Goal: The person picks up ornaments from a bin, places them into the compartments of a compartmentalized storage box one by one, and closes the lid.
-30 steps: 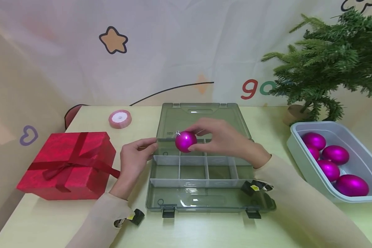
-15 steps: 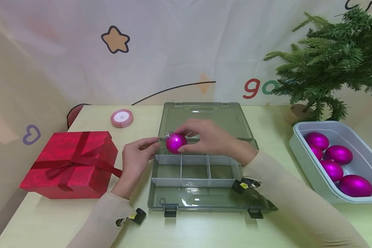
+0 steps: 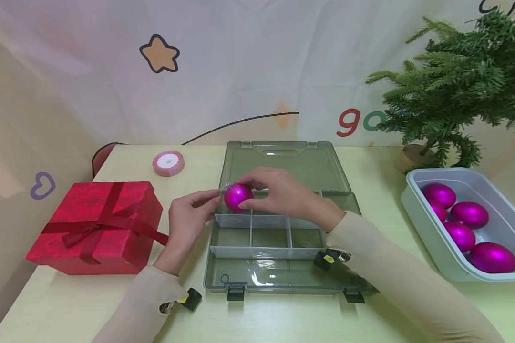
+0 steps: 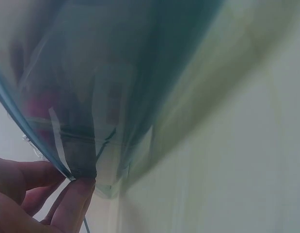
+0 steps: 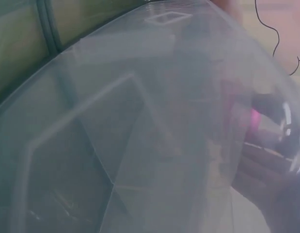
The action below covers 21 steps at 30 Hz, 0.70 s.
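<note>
A shiny magenta Christmas ball (image 3: 237,197) with a silver cap is held between thumb and fingers of my right hand (image 3: 285,194). The ball is over the back left compartment of a translucent green divided storage box (image 3: 283,288), whose lid lies open behind it. My left hand (image 3: 189,220) pinches the box's left wall near the back corner; in the left wrist view its fingers (image 4: 74,201) meet at the rim. A translucent divider (image 5: 154,121) fills most of the right wrist view, the ball showing only faintly pink there.
Several more magenta balls lie in a pale blue tub (image 3: 429,257) at right. Behind it stands a small artificial Christmas tree (image 3: 455,90). At left sit a red gift box (image 3: 98,205) with a ribbon bow and a pink ribbon roll (image 3: 169,163).
My right hand has carried the ball leftward and slightly down, toward my left fingers and the back left compartment. The left hand keeps its grip on the box wall.
</note>
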Motion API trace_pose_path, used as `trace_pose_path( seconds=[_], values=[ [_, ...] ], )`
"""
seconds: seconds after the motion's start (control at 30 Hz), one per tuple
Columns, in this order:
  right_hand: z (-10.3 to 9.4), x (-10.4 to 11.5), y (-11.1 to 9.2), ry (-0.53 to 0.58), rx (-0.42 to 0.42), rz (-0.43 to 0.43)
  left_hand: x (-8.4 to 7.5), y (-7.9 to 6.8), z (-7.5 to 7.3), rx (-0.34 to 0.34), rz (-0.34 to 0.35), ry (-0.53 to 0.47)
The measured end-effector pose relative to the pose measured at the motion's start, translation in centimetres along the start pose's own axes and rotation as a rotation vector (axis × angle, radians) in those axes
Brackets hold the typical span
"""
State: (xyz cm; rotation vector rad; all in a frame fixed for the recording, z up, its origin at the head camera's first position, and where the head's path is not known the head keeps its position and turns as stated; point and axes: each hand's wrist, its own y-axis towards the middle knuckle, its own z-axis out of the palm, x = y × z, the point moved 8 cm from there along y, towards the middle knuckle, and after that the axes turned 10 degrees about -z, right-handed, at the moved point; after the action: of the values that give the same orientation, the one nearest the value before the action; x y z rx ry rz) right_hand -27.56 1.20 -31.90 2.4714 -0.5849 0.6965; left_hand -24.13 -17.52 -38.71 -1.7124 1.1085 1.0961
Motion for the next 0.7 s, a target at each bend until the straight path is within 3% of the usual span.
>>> trace_pose_path(
  seconds=[0.53, 0.7],
  values=[
    [1.4, -1.0, 0.2, -0.073, 0.079, 0.105, -0.1, 0.0, 0.1, 0.005, -0.002, -0.009],
    [1.1, -0.8, -0.1, -0.073, 0.056, 0.093, 0.0, -0.1, 0.1, 0.010, -0.019, -0.005]
  ],
)
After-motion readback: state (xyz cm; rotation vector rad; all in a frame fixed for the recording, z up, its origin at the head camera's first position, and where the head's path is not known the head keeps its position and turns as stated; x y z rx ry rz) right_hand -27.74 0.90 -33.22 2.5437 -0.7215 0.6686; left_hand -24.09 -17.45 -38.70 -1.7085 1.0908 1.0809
